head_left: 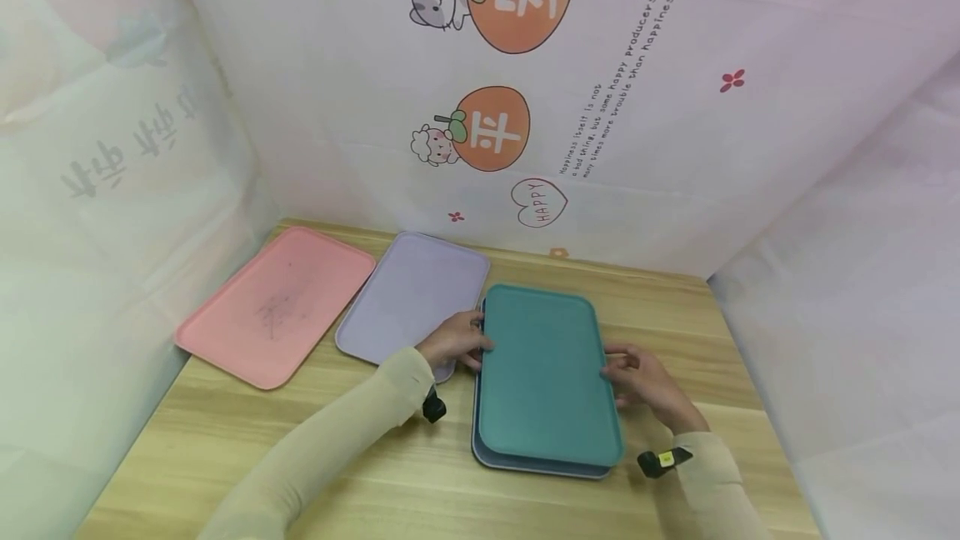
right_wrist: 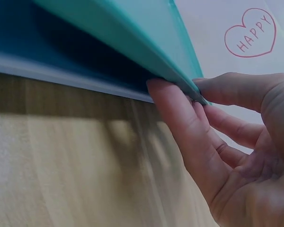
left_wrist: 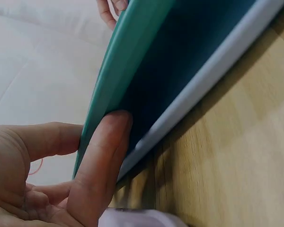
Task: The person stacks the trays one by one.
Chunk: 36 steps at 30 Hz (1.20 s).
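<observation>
A teal tray (head_left: pixel 551 373) lies over a blue tray (head_left: pixel 540 465) on the wooden table, and most of the blue one is hidden. My left hand (head_left: pixel 456 340) pinches the teal tray's left edge, thumb on top and fingers beneath. On the opposite long edge my right hand (head_left: pixel 641 377) grips it the same way. Both wrist views show a gap between the teal tray (left_wrist: pixel 116 61) and the blue tray's pale rim (left_wrist: pixel 203 80). In the right wrist view the right hand's index finger (right_wrist: pixel 184 127) reaches under the teal rim.
Left of the stack lies a lavender tray (head_left: pixel 412 294), close beside my left hand. Farther left is a pink tray (head_left: pixel 277 302) with dark smudges. Printed white cloth (head_left: pixel 637 215) walls the table (head_left: pixel 420 473) at the back and both sides.
</observation>
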{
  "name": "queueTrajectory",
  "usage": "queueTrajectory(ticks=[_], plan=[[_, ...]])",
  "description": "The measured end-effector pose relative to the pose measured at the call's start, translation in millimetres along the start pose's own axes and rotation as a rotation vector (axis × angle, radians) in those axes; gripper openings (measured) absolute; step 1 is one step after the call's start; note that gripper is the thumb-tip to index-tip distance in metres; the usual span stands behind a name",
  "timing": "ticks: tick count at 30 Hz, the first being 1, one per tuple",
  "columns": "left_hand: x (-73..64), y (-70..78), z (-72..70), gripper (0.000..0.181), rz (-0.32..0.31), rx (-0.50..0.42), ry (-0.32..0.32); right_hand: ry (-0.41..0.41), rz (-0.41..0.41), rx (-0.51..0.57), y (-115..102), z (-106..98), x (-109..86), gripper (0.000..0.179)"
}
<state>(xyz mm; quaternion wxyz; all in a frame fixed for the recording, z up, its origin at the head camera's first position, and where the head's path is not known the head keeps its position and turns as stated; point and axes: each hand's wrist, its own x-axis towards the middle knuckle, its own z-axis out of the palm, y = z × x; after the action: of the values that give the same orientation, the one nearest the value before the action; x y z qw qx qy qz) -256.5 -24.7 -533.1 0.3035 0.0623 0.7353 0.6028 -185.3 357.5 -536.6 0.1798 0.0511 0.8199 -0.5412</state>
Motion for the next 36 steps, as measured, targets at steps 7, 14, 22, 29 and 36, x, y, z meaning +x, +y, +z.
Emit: queueTrajectory(ticks=[7, 14, 22, 29, 36], plan=[[-4.2, 0.3, 1.3, 0.073, 0.034, 0.175, 0.056, -0.009, -0.01, 0.005, 2, 7, -1.7, 0.066], [-4.7, -2.2, 3.9, 0.07, 0.038, 0.28, 0.096, -0.013, -0.027, 0.012, 0, 12, -2.9, 0.065], [-3.7, -3.9, 7.5, 0.066, 0.017, 0.363, 0.138, -0.004, -0.032, -0.014, 0, 16, -2.1, 0.063], [-8.0, -3.7, 8.9, 0.023, 0.048, 0.469, 0.163, 0.023, -0.029, -0.039, -3, 22, -4.2, 0.06], [-4.1, -6.5, 11.4, 0.005, 0.057, 0.512, 0.174, 0.064, -0.014, -0.08, -2, 26, -5.1, 0.058]])
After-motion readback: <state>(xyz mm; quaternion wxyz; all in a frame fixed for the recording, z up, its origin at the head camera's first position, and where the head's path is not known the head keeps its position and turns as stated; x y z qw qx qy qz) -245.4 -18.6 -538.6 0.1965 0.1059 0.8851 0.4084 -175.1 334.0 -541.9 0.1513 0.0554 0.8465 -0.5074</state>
